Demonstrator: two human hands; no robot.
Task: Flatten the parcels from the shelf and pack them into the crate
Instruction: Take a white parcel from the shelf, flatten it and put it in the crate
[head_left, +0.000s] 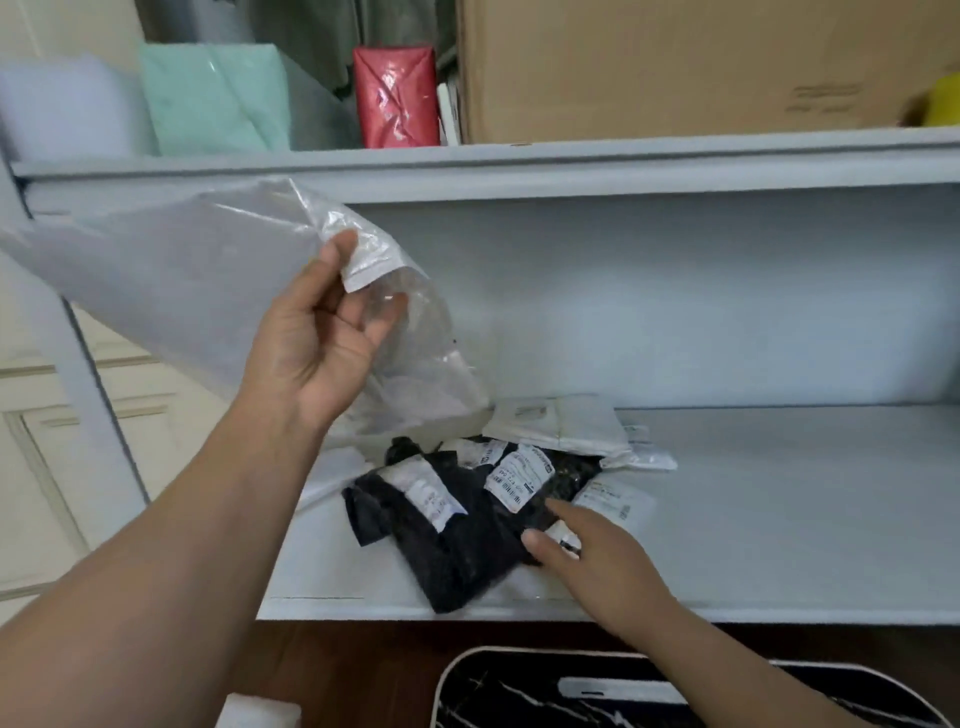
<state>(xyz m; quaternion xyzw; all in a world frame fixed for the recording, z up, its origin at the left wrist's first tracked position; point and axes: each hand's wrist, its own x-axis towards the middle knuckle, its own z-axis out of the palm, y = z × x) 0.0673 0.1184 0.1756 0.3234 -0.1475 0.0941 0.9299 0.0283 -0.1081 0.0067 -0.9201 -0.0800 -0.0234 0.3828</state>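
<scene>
My left hand (317, 332) is raised in front of the shelf and pinches the edge of a large clear plastic bag (171, 280), which hangs out to the left. On the lower shelf board (779, 519) lies a heap of black parcels (467, 540) with white labels, with white parcels (561, 423) behind them. My right hand (597, 561) reaches onto the heap, thumb and forefinger spread on a black parcel; I cannot tell whether it grips it. A dark container with a white rim (519, 686) sits below the shelf.
The upper shelf holds a mint green parcel (213, 98), a red wrapped parcel (397, 96), a big cardboard box (691, 67) and something yellow (943, 98). A grey upright post (88, 395) stands left. The right part of the lower board is bare.
</scene>
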